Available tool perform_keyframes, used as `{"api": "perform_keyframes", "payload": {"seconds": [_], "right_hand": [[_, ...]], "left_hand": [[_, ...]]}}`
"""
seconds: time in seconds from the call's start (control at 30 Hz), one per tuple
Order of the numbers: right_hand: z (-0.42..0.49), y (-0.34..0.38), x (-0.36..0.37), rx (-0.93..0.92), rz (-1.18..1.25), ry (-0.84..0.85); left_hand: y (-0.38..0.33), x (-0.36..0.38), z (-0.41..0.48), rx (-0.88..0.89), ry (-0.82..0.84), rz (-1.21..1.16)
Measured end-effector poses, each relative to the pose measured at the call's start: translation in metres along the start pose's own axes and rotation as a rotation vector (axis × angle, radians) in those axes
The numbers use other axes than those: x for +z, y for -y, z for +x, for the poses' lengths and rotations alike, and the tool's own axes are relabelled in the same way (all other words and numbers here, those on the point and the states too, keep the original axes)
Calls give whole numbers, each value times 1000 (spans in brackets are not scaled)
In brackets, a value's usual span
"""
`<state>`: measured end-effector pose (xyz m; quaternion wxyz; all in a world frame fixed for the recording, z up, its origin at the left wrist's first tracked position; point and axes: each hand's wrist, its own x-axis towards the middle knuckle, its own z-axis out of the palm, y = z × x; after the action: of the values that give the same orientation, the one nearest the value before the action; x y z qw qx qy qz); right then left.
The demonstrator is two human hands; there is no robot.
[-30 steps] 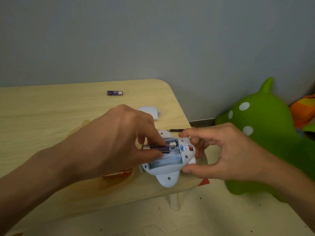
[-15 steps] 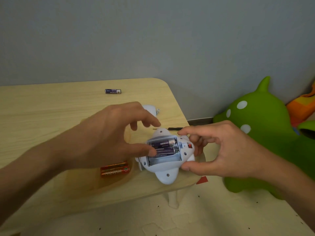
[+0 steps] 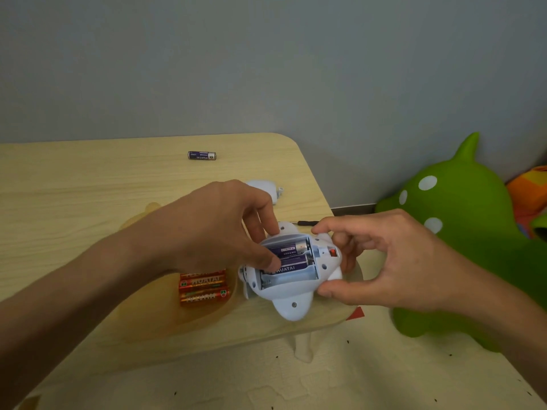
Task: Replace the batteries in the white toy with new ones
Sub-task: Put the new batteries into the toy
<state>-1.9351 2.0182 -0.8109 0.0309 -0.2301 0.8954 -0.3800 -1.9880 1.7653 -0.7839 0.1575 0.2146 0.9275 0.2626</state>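
Note:
The white toy (image 3: pixel 293 303) lies belly up at the table's near right corner with its battery compartment open. Two purple batteries (image 3: pixel 291 247) sit in the far and middle slots, and the nearest slot is empty. My left hand (image 3: pixel 207 229) reaches in from the left: its thumb presses on the left end of the middle purple battery (image 3: pixel 293 266), and its fingertips rest on the toy's far edge. My right hand (image 3: pixel 384 258) grips the toy's right side between thumb and fingers. A pack of orange batteries (image 3: pixel 204 287) lies left of the toy.
A loose purple battery (image 3: pixel 202 155) lies far back on the wooden table (image 3: pixel 88 187). The white compartment cover (image 3: pixel 265 186) and a small black screwdriver (image 3: pixel 306 223) lie behind the toy. A green spotted inflatable toy (image 3: pixel 461 232) stands on the floor to the right.
A second ago my left hand held a purple battery at the compartment, then drew back with both batteries seated. Now its thumb is on the middle battery again. My right hand has kept its grip.

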Motion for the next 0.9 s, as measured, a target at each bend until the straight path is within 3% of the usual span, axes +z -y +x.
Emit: {"api": "perform_keyframes", "payload": {"seconds": [0.2, 0.3, 0.4, 0.53, 0.9], "right_hand": [[-1, 1, -1, -10, -23, -10], [-1, 1, 0, -13, -18, -21], [-2, 0, 1, -28, -21, -33], [-4, -1, 2, -31, -49, -55], [-3, 0, 3, -45, -15, -71]], "left_hand": [[-3, -20, -1, 14, 25, -5], [24, -48, 22, 22, -196, 66], [74, -69, 62, -119, -378, 178], [125, -61, 93, -196, -346, 310], [143, -54, 96, -71, -493, 282]]}}
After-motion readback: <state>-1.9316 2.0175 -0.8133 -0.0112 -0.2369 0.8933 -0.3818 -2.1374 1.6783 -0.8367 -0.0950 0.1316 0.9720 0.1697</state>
